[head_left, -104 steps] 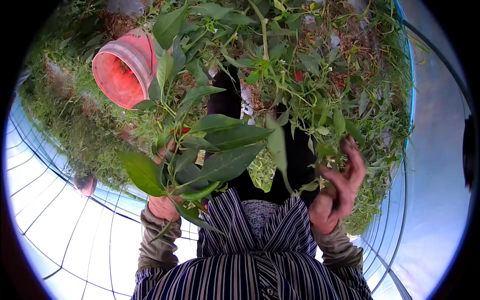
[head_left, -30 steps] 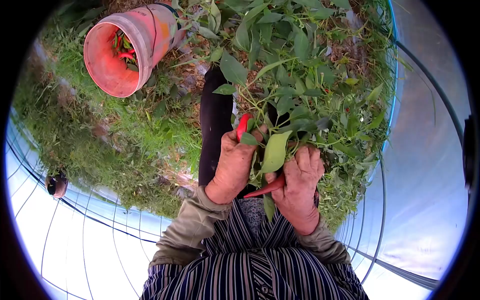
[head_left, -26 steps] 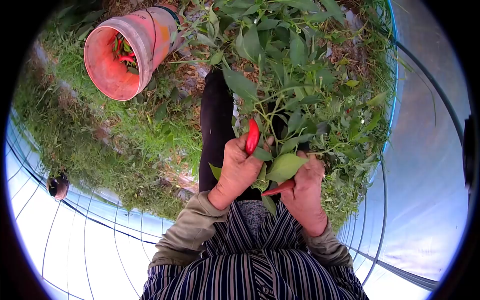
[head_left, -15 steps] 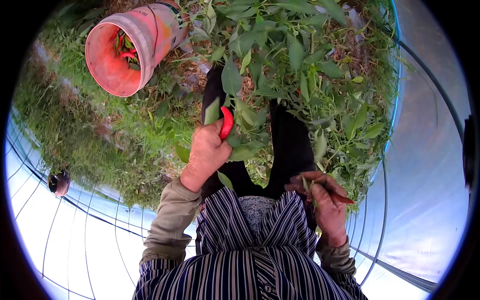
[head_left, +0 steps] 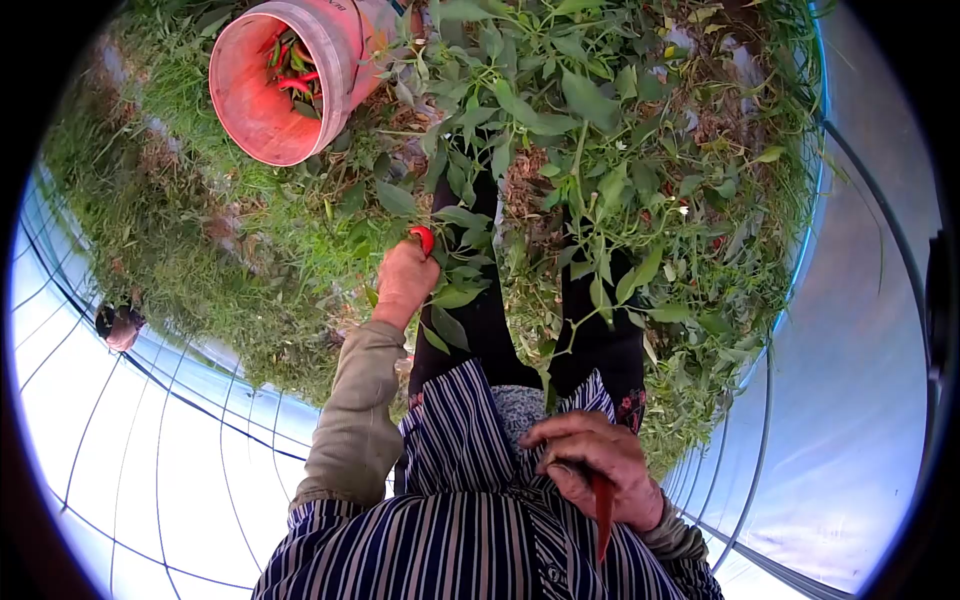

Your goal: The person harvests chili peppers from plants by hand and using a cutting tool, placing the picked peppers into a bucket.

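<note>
My left hand (head_left: pixel 404 278) is reached out in front of my left leg, among the leaves of a pepper plant (head_left: pixel 455 290). Its fingers are closed round a red chili pepper (head_left: pixel 425 240), whose curved end shows above the thumb. Close to my striped shirt, my right hand (head_left: pixel 605 460) also grips a red chili (head_left: pixel 603 515), which points down toward my chest. Whether anything more is inside either hand is hidden. A pale reddish bucket (head_left: pixel 238 105) is tipped toward me at the upper left, with several red and green chilies (head_left: pixel 290 70) in it.
Leafy pepper plants (head_left: pixel 590 105) with small white flowers stand before and around my legs. Weeds and grass (head_left: pixel 170 230) cover the ground on the left. Plastic sheeting (head_left: pixel 860 300) on curved pipes walls the right side. Another person (head_left: pixel 122 328) is far off at the left.
My left hand has moved forward with its chili, lower into the leaves. My right hand has come in toward my chest, and its chili now points down. The view has shifted a little.
</note>
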The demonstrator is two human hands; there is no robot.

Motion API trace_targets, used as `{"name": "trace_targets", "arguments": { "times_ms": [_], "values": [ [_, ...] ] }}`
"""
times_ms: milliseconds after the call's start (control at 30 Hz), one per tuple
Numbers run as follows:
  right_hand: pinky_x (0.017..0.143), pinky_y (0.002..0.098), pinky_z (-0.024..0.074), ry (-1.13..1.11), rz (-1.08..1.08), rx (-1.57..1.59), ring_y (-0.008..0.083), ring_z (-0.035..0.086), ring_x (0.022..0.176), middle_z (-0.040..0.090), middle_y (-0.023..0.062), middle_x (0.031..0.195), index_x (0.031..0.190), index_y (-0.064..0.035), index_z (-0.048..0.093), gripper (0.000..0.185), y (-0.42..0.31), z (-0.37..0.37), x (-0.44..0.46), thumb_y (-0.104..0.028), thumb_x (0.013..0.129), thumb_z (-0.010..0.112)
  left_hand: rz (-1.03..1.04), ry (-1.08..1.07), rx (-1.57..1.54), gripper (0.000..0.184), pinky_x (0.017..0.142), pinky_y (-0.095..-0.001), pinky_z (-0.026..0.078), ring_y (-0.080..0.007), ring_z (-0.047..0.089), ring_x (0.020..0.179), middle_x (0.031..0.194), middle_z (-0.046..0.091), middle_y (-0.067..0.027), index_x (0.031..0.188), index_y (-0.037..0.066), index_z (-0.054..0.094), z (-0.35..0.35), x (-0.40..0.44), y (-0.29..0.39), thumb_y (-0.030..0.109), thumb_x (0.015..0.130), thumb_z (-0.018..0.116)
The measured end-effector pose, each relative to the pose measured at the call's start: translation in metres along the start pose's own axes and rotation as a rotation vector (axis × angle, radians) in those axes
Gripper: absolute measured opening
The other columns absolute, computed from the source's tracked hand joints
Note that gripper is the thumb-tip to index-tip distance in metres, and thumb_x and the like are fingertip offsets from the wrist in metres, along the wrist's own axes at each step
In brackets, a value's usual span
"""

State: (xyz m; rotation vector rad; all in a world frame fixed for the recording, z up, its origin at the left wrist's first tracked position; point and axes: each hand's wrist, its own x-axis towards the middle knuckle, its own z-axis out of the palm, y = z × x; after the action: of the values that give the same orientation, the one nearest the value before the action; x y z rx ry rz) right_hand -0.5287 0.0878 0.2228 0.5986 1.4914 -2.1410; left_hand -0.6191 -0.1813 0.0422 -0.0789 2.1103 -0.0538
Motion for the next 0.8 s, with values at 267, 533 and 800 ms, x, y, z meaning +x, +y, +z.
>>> {"name": "trace_targets", "arguments": {
  "times_ms": [267,533,800],
  "values": [
    [0.06,0.0218,0.0423,0.122,0.215,0.1,0.0106,0.052,0.067,0.058,0.0101,0.088,0.084,0.0026,0.052,0.006,0.027,-0.008,0.025,-0.003,0.085,0.055,-0.105,-0.264,0.203,0.026,0.082,-0.0427,0.046,-0.0366,0.058,0.097,0.102,0.061,-0.0195,0.095,0.008,0.063,0.002,0.035,0.0,0.018,0.072,0.055],
    [0.071,0.0224,0.0478,0.23,0.374,0.268,0.0106,0.059,0.077,0.06,0.0063,0.086,0.091,0.0033,0.054,0.009,0.02,-0.028,0.033,-0.004,0.089,0.049,-0.349,-0.766,0.639,0.035,0.086,-0.0384,0.046,-0.0291,0.056,0.106,0.114,0.057,-0.0169,0.105,0.006,0.062,0.058,0.04,-0.127,0.014,0.072,0.057],
    [0.077,0.0364,0.0457,0.246,0.436,1.134,0.0282,0.058,0.094,0.058,0.0145,0.093,0.081,-0.0042,0.051,0.022,0.069,-0.013,0.095,-0.024,0.091,0.048,-0.323,-0.168,-0.333,0.009,0.055,-0.0262,0.041,-0.0077,0.05,0.059,0.06,0.053,0.003,0.076,0.006,0.059,-0.006,-0.067,-0.25,0.012,0.074,0.066]
  ]
}}
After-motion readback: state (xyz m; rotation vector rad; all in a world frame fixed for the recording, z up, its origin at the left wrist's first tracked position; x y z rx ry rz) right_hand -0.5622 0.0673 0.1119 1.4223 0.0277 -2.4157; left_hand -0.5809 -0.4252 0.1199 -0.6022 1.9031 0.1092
